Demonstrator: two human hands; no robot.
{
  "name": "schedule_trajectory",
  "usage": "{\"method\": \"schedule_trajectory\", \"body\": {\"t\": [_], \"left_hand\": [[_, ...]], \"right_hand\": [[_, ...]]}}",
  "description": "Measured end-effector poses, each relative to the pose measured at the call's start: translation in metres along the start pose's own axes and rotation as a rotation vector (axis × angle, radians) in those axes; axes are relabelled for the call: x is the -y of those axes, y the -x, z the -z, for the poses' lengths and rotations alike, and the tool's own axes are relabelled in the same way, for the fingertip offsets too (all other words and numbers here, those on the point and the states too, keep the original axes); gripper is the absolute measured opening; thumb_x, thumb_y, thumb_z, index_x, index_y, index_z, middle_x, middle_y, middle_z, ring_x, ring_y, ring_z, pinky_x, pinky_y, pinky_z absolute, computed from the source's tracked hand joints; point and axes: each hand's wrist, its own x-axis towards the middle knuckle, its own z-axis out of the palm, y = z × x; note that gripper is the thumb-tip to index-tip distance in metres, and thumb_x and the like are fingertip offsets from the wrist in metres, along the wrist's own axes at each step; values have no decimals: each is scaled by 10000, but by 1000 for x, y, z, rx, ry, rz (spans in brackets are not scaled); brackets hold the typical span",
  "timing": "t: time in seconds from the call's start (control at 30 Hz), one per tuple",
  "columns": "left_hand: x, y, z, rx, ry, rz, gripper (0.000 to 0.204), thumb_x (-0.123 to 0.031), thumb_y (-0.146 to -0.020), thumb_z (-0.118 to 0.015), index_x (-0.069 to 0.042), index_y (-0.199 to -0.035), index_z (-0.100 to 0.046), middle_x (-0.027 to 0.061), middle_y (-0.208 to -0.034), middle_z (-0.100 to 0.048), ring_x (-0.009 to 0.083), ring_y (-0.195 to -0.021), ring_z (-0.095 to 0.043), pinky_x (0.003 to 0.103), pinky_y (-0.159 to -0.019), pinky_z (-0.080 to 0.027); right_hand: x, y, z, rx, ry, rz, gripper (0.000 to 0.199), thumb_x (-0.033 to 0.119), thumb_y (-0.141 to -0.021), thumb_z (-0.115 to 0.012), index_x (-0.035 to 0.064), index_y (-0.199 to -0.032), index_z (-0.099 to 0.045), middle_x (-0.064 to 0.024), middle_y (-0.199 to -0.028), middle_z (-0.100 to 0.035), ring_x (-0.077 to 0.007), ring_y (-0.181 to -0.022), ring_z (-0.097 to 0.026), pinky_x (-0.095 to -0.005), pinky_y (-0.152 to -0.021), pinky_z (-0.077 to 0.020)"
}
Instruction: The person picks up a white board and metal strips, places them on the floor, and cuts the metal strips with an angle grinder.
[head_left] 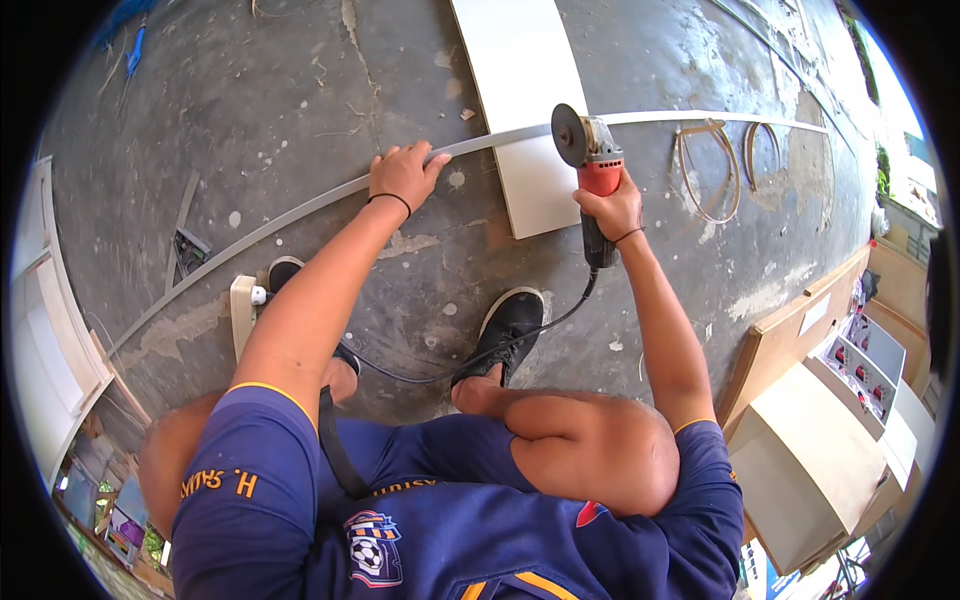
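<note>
My left hand [404, 175] is closed round a long, thin metal strip [300, 211] that runs across the floor from lower left to upper right. In my right hand [612, 207] is a red and black angle grinder [600, 178], gripped by its body. The grinder's dark cutting disc [569, 136] stands upright beside the strip, over a white board [541, 180]; whether it touches the strip I cannot tell. The strip crosses above this board. A black power cord [440, 378] trails from the grinder past my shoes toward a white socket extension [243, 315].
Two coiled bands [738, 175] lie on the stained concrete floor [420, 300] at the right. Dark metal offcuts [187, 248] rest left of my feet. Wooden panels [800, 450] and a tray of small parts [857, 372] are at the lower right. My black shoe [512, 325] is near the cord.
</note>
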Motion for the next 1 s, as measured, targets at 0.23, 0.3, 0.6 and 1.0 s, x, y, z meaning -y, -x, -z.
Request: {"method": "schedule_trajectory", "body": {"t": [0.23, 0.3, 0.6, 1.0], "left_hand": [[-1, -2, 1, 35, 0, 21, 405, -505, -915, -475, -118, -944, -589, 107, -850, -659, 308, -902, -590, 454, -786, -424], [0, -2, 1, 44, 1, 27, 405, -506, -918, -470, -120, -950, -589, 107, -854, -661, 308, -906, -590, 455, -789, -424], [-1, -2, 3, 53, -3, 19, 406, -505, -918, -470, -117, -953, -586, 113, -860, -663, 321, -904, -590, 454, -789, -426], [-1, -2, 2, 32, 13, 13, 396, -499, -913, -483, -116, -921, -583, 112, -847, -662, 324, -893, -593, 455, -771, -427]], "right_hand": [[-13, -5, -16, -18, -84, -18, 530, 268, -579, -759, 6, -1009, -596, -104, -845, -670, -189, -753, -645, -325, -707, -517], [-9, -5, -18, -25, -79, -24, 527, 267, -577, -757, 6, -1005, -596, -105, -848, -670, -191, -754, -644, -326, -708, -516], [-7, -7, -16, -20, -17, -19, 537, 287, -570, -748, 10, -1004, -597, -111, -857, -670, -208, -783, -645, -332, -732, -513], [-5, -10, -15, -11, 14, -11, 542, 284, -571, -750, 15, -1015, -596, -118, -857, -674, -223, -778, -651, -337, -726, -515]]}}
